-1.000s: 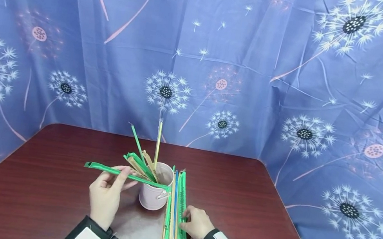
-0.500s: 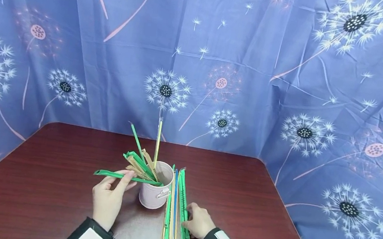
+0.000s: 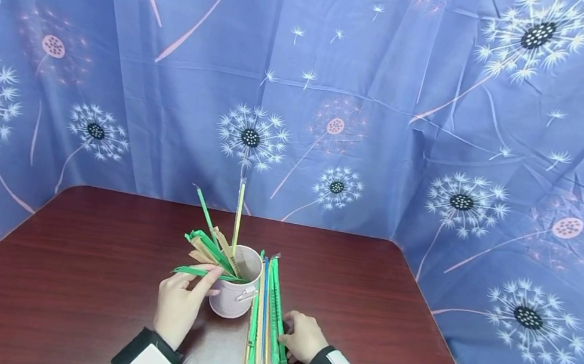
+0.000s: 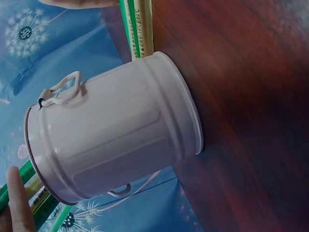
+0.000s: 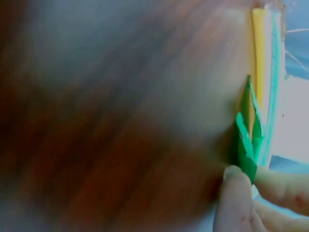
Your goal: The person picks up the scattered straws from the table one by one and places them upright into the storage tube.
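My left hand pinches a long green-wrapped straw between thumb and fingers, its far end reaching over the rim into the small pale pink bucket. Several other straws lean out of the bucket: green and brown paper-wrapped ones, plus a tall yellow one. On the table to the bucket's right lies a row of wrapped straws, among them a blue one. My right hand pinches the green-wrapped straw at the row's right edge, near its lower end; the wrapper's end gapes in the right wrist view.
The dark red-brown wooden table carries the bucket and the row. A small wire handle sticks out from the bucket's side. Behind the table hangs a blue cloth printed with dandelions.
My left hand has moved right toward the bucket, sliding its green straw's end inside the rim. My right hand has eased its green straw slightly right, apart from the row at the lower end.
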{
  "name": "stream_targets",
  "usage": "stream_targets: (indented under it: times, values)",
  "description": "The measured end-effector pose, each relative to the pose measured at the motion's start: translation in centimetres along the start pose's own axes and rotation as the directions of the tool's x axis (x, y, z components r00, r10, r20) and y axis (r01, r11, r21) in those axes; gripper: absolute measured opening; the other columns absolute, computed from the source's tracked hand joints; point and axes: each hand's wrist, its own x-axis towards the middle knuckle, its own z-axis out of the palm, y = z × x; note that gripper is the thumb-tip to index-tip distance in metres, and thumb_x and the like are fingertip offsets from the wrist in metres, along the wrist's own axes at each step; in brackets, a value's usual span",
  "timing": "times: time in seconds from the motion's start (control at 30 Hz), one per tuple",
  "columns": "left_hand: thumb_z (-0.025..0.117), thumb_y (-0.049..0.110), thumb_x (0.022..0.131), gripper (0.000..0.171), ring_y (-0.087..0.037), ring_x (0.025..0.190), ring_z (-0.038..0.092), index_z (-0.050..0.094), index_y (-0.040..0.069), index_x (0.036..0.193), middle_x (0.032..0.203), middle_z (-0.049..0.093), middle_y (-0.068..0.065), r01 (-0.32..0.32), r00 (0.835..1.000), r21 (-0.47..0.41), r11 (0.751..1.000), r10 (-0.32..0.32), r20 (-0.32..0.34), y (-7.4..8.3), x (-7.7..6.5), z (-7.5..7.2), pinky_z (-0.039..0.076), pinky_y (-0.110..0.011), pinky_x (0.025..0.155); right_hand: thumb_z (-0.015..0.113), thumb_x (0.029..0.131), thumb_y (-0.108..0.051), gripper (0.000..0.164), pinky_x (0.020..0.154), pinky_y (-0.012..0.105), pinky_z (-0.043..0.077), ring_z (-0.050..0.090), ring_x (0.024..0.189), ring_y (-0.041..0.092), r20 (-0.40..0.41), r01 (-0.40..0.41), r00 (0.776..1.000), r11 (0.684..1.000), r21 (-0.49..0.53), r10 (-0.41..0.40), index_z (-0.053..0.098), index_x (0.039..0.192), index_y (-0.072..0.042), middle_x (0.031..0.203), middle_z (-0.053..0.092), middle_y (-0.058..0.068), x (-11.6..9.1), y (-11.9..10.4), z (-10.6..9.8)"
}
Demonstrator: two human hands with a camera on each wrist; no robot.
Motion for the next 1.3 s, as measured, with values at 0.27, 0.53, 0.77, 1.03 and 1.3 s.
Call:
stream_targets:
  times: [0.27, 0.53, 0.77, 1.03, 1.3]
  values:
    - [0.076, 0.02, 0.088, 0.015, -0.012, 0.06, 0.072, 0.078, 0.006, 0.094, 0.092, 0.076, -0.009, -0.008, 0.994, 0.087, 0.996, -0.001, 0.106, -0.2, 0.6, 0.7, 0.055, -0.012, 0.059, 0.066, 0.083, 0.002, 0.022, 0.041, 0.029, 0.055, 0.057, 0.044, 0.011, 0.032, -0.021, 0.999, 1.0, 0.009, 0.02, 0.06, 0.103, 0.008, 0.072, 0.062, 0.008, 0.2, 0.2, 0.0]
    - [0.079, 0.022, 0.084, 0.008, -0.017, 0.077, 0.069, 0.079, 0.014, 0.085, 0.083, 0.075, 0.0, -0.126, 0.989, 0.227, 0.966, 0.105, 0.105, -0.4, 0.6, 0.9, 0.05, -0.021, 0.059, 0.067, 0.079, -0.003, 0.012, 0.037, 0.029, 0.053, 0.054, 0.038, 0.008, 0.028, -0.002, 1.0, 0.999, 0.035, 0.001, 0.057, 0.085, -0.001, 0.061, 0.059, 0.005, 0.3, 0.9, 0.3]
    - [0.082, 0.021, 0.081, 0.008, -0.019, 0.081, 0.065, 0.079, 0.015, 0.085, 0.08, 0.075, 0.002, -0.16, 0.986, 0.256, 0.953, 0.144, 0.081, -0.5, 0.4, 0.9, 0.051, -0.029, 0.066, 0.068, 0.078, -0.01, 0.013, 0.041, 0.027, 0.052, 0.052, 0.039, 0.007, 0.011, 0.008, 1.0, 1.0, -0.002, -0.008, 0.057, 0.082, -0.003, 0.059, 0.057, 0.001, 0.2, 0.9, 0.1]
    - [0.084, 0.015, 0.08, 0.034, -0.01, 0.078, 0.069, 0.063, 0.004, 0.103, 0.093, 0.07, -0.008, 0.084, 0.996, 0.091, 0.992, -0.087, 0.024, -0.2, 0.2, 0.3, 0.058, -0.018, 0.067, 0.062, 0.084, -0.005, 0.017, 0.045, 0.03, 0.057, 0.055, 0.046, 0.008, -0.028, 0.013, 1.0, 0.993, 0.115, -0.009, 0.058, 0.098, 0.005, 0.074, 0.06, 0.006, 0.2, 0.3, -0.7]
    - [0.079, 0.023, 0.086, 0.037, -0.003, 0.054, 0.064, 0.047, 0.005, 0.094, 0.078, 0.065, -0.008, 0.251, 0.966, -0.012, 0.968, -0.249, 0.064, -0.7, -0.1, -0.1, 0.06, -0.03, 0.054, 0.063, 0.081, -0.002, 0.02, 0.051, 0.031, 0.059, 0.061, 0.055, 0.01, -0.133, 0.158, 0.982, 0.964, 0.216, -0.131, 0.059, 0.1, 0.004, 0.078, 0.063, 0.003, 0.0, -1.9, -0.1]
